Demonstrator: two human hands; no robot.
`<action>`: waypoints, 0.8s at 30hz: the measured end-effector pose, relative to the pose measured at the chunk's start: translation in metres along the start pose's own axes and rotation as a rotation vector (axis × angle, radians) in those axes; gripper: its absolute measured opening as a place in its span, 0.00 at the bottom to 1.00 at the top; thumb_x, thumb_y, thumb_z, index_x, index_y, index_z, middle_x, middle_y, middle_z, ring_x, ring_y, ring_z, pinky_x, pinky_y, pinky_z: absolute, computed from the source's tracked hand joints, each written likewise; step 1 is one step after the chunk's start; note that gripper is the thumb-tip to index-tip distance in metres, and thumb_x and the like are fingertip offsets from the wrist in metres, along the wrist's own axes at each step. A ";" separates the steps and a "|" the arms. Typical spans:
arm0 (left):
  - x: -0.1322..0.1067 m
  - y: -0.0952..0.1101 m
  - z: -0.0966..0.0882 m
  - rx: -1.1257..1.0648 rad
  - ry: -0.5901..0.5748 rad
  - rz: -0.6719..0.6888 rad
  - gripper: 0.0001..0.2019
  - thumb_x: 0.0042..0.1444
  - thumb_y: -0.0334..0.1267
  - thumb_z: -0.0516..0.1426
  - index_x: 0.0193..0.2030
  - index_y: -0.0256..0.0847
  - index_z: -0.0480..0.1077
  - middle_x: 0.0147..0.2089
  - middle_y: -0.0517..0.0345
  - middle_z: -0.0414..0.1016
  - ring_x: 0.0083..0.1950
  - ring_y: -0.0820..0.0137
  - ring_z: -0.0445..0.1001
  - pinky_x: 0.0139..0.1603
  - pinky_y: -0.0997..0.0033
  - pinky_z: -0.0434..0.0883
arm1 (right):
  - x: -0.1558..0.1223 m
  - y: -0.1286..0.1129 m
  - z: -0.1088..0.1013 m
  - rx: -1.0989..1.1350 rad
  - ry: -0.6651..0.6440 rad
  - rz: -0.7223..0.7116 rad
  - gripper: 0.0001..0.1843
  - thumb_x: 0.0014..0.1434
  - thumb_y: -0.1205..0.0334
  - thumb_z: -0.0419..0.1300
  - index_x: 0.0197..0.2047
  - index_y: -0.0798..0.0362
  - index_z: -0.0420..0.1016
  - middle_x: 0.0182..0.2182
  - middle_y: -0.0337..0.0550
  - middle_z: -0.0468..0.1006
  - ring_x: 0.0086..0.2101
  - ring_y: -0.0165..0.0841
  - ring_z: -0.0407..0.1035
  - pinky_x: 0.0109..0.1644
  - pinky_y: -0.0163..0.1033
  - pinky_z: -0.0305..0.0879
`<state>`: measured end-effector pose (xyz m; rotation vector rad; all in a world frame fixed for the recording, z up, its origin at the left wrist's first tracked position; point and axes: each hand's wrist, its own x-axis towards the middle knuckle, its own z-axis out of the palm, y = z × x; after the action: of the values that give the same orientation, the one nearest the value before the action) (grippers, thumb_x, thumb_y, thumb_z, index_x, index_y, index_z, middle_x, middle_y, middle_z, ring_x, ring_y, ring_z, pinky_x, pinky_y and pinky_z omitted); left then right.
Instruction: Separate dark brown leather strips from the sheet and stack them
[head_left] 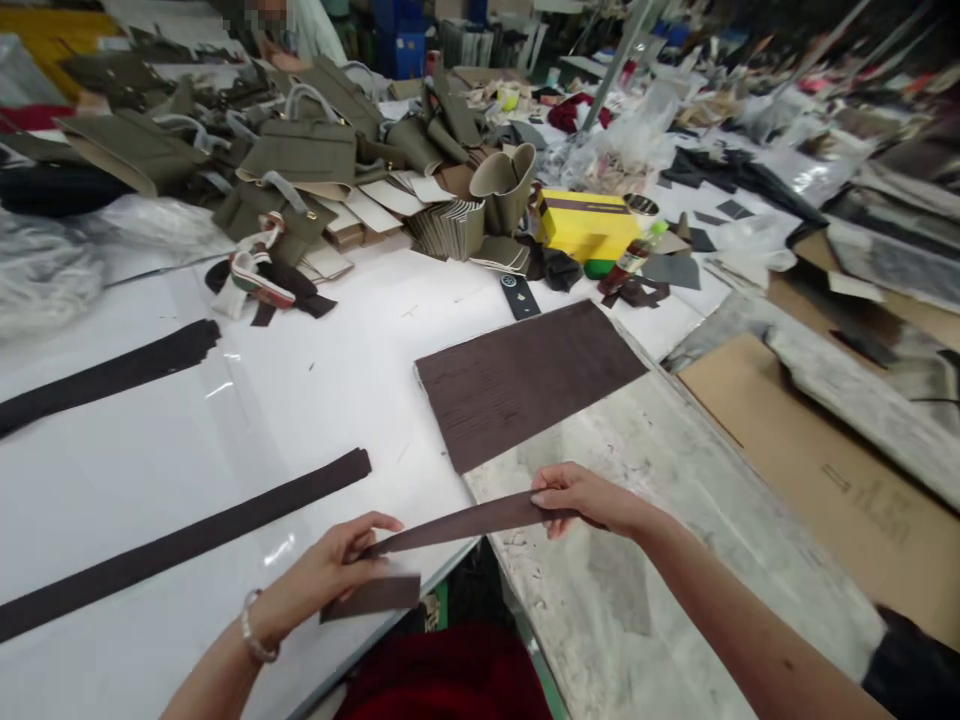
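A dark brown strip (465, 522) is stretched between my two hands above the front edge of the tables. My left hand (341, 565), with a beaded bracelet at the wrist, pinches its left end. At the other end, the thumb and fingers of my right hand (566, 497) are closed on the strip. Under my left hand hangs or lies a short brown piece (382, 595); whether it belongs to the same strip I cannot tell. Beyond my right hand, a wide dark brown sheet (532, 385) lies flat across the join of the tables.
Stacked dark strips lie on the white table (285, 400): one long strip (187, 545) and a bundle (112, 370). Olive handbags (300, 150) are heaped behind, beside a yellow box (585, 225) and a bottle (626, 262). Cardboard (810, 480) lies right. A person (300, 35) is far left.
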<state>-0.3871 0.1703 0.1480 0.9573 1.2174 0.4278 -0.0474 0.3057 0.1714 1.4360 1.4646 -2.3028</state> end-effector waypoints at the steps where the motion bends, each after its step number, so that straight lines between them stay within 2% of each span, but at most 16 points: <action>1: 0.000 0.002 -0.007 0.023 -0.010 -0.022 0.24 0.53 0.51 0.57 0.53 0.44 0.62 0.27 0.68 0.53 0.24 0.77 0.54 0.21 0.77 0.52 | -0.002 0.004 -0.007 0.009 -0.014 0.012 0.21 0.47 0.48 0.65 0.33 0.57 0.66 0.24 0.41 0.73 0.24 0.31 0.69 0.28 0.34 0.65; 6: 0.005 0.009 -0.025 0.041 -0.032 -0.049 0.25 0.50 0.55 0.58 0.52 0.44 0.66 0.28 0.65 0.55 0.29 0.74 0.55 0.26 0.75 0.55 | -0.009 0.023 -0.032 -0.043 -0.032 -0.022 0.17 0.47 0.54 0.66 0.32 0.58 0.68 0.21 0.37 0.69 0.21 0.26 0.65 0.25 0.31 0.62; 11: 0.023 0.004 -0.022 0.033 -0.006 -0.122 0.23 0.56 0.56 0.52 0.50 0.42 0.68 0.25 0.66 0.51 0.28 0.73 0.51 0.28 0.73 0.52 | -0.017 0.040 -0.058 -0.057 0.037 -0.061 0.14 0.48 0.57 0.65 0.32 0.57 0.67 0.24 0.36 0.69 0.24 0.25 0.64 0.27 0.30 0.62; 15: 0.046 0.001 -0.016 0.133 -0.115 -0.139 0.22 0.51 0.55 0.57 0.43 0.39 0.70 0.26 0.66 0.52 0.29 0.74 0.51 0.29 0.73 0.49 | -0.018 0.066 -0.090 -0.142 0.163 -0.046 0.13 0.46 0.58 0.63 0.32 0.56 0.67 0.24 0.37 0.69 0.25 0.27 0.64 0.27 0.30 0.60; 18: 0.065 -0.001 -0.008 0.363 -0.121 -0.135 0.16 0.51 0.50 0.56 0.35 0.39 0.70 0.25 0.65 0.56 0.30 0.72 0.55 0.31 0.71 0.53 | -0.011 0.097 -0.115 -0.197 0.290 -0.014 0.12 0.44 0.58 0.61 0.31 0.55 0.67 0.23 0.37 0.69 0.25 0.28 0.63 0.25 0.31 0.58; 21: 0.083 -0.011 0.003 0.697 -0.024 -0.098 0.10 0.51 0.44 0.53 0.26 0.40 0.64 0.27 0.63 0.61 0.31 0.69 0.60 0.34 0.69 0.56 | -0.001 0.128 -0.135 -0.222 0.416 -0.008 0.11 0.43 0.59 0.59 0.30 0.55 0.67 0.21 0.36 0.68 0.23 0.28 0.62 0.25 0.32 0.57; 24: 0.097 -0.023 0.011 0.842 0.043 -0.034 0.08 0.51 0.40 0.50 0.25 0.42 0.59 0.32 0.59 0.65 0.34 0.67 0.64 0.38 0.67 0.59 | 0.005 0.152 -0.149 -0.266 0.556 -0.026 0.09 0.41 0.59 0.58 0.28 0.54 0.67 0.21 0.36 0.68 0.23 0.28 0.61 0.26 0.33 0.56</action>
<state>-0.3499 0.2243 0.0720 1.6360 1.4768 -0.1253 0.1228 0.3340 0.0464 2.0721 1.8317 -1.6953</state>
